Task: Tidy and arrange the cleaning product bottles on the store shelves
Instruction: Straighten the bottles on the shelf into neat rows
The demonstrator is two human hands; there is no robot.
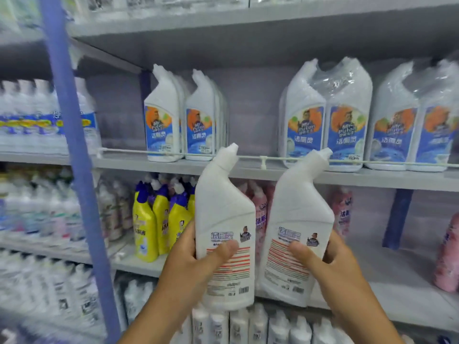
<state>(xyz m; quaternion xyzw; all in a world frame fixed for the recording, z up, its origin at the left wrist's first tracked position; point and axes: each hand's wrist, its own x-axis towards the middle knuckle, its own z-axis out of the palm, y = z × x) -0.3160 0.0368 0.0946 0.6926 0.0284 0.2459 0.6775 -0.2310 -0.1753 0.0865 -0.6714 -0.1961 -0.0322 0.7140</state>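
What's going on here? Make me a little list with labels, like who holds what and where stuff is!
left hand: grips the left white bottle, back label facing the camera
right hand: grips the right white bottle, tilted to the right
gap on shelf: open space between the loose bottles and the wrapped packs
shelf rail: runs along the front edge
yellow bottles: one shelf below, left of the hands
pink bottles: same lower shelf, far right
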